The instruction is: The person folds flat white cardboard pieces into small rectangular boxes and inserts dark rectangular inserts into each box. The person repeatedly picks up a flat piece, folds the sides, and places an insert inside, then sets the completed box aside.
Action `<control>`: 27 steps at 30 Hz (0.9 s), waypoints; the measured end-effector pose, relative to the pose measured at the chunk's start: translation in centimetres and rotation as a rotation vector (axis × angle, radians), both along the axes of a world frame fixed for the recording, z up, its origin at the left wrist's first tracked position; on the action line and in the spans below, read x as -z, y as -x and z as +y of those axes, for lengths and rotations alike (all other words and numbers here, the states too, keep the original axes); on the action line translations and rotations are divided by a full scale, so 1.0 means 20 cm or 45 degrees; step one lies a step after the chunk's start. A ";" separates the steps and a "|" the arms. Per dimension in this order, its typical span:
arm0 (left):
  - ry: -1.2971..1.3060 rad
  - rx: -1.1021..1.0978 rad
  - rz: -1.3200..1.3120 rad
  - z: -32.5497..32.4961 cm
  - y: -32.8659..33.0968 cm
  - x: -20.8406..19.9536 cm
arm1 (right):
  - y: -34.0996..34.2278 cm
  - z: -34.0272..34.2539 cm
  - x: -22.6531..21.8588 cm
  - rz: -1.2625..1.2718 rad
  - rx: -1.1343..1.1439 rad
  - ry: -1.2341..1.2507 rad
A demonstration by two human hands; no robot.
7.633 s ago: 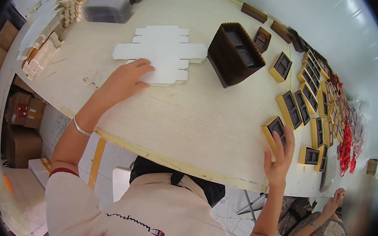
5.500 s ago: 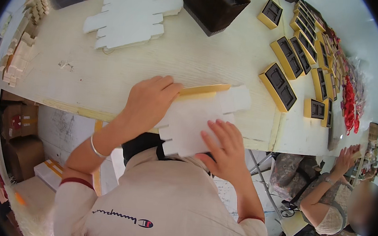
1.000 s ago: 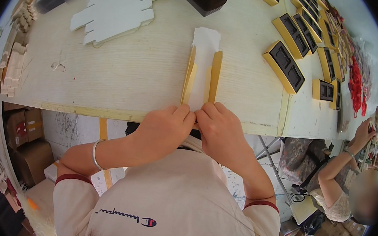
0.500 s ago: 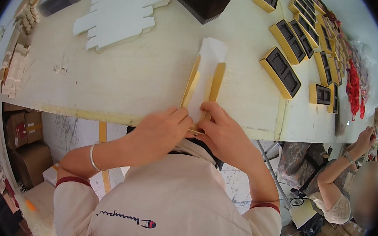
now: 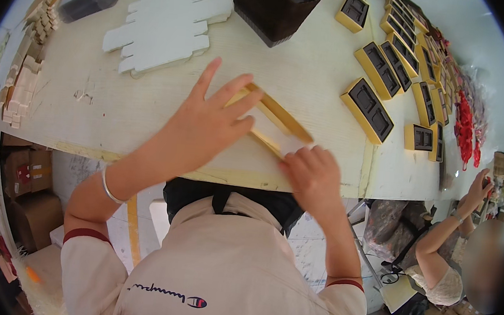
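Observation:
A partly folded cardboard box (image 5: 291, 120), gold on its raised sides and pale within, lies slantwise just above the table's front edge. My right hand (image 5: 315, 176) grips its near right end with curled fingers. At the far left end of the box, my left hand (image 5: 204, 126) is open with its fingers spread. Some of those fingers overlap the box's edge, and I cannot tell how firmly they touch it. Farther left lies a stack of flat white box blanks (image 5: 164, 30) with the flaps unfolded.
Dark plastic trays (image 5: 271, 9) stand stacked at the far middle. Several gold boxes with black inserts (image 5: 369, 109) are spread over the right side of the table (image 5: 166, 108). Pale folded pieces (image 5: 21, 89) line the left edge. Another person (image 5: 435, 251) works at the right.
The box has turned from pointing away from me to lying slantwise. My left hand has moved from its near end to its far end and spread its fingers; my right hand shifted rightward.

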State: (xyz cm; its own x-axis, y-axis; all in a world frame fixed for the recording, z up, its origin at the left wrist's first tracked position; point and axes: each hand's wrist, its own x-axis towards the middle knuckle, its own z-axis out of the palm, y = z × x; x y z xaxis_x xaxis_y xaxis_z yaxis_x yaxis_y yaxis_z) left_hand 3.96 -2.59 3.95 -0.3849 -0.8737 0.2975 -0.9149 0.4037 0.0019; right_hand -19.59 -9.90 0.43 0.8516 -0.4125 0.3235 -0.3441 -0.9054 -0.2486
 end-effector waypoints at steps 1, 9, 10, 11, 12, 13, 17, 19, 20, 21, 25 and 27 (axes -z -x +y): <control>0.145 -0.063 -0.018 0.00 0.04 0.00 | -0.05 0.04 0.00 -0.131 0.023 -0.077; -0.147 0.046 0.462 0.15 0.05 0.17 | -0.02 0.04 -0.11 -0.326 0.044 -0.273; -0.143 0.079 0.487 0.14 0.04 0.17 | -0.05 0.00 -0.14 -0.213 -0.003 -0.230; -0.139 0.110 0.512 0.13 0.04 0.16 | -0.05 -0.04 -0.12 -0.118 -0.105 -0.216; -0.171 0.123 0.567 0.12 0.03 0.16 | -0.05 -0.07 -0.08 -0.022 -0.206 -0.202; -0.207 0.127 0.624 0.12 0.02 0.16 | -0.06 -0.08 -0.05 0.075 -0.315 -0.193; -0.275 0.040 0.892 0.13 0.00 0.18 | -0.09 -0.15 -0.06 0.048 -0.432 -0.507; -0.343 -0.003 0.967 0.13 0.02 0.20 | -0.12 -0.15 -0.02 0.002 -0.433 -0.478; -0.377 -0.021 1.004 0.13 0.03 0.20 | -0.13 -0.14 -0.01 -0.022 -0.430 -0.461; -0.372 -0.068 1.040 0.13 0.06 0.19 | -0.15 -0.13 -0.01 -0.040 -0.378 -0.460; -0.346 -0.194 1.032 0.14 0.14 0.19 | -0.20 -0.05 0.02 -0.109 -0.229 -0.477; -0.317 -0.209 0.994 0.13 0.16 0.20 | -0.19 -0.04 0.03 -0.111 -0.196 -0.485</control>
State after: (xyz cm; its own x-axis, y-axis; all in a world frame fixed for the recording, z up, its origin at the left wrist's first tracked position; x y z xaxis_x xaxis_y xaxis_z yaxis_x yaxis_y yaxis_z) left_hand 0.84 0.06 -0.06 -0.0104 -0.9762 0.2168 -0.6608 0.1695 0.7312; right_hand -15.76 -10.67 -0.15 0.8888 -0.3864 0.2462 -0.1746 -0.7825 -0.5977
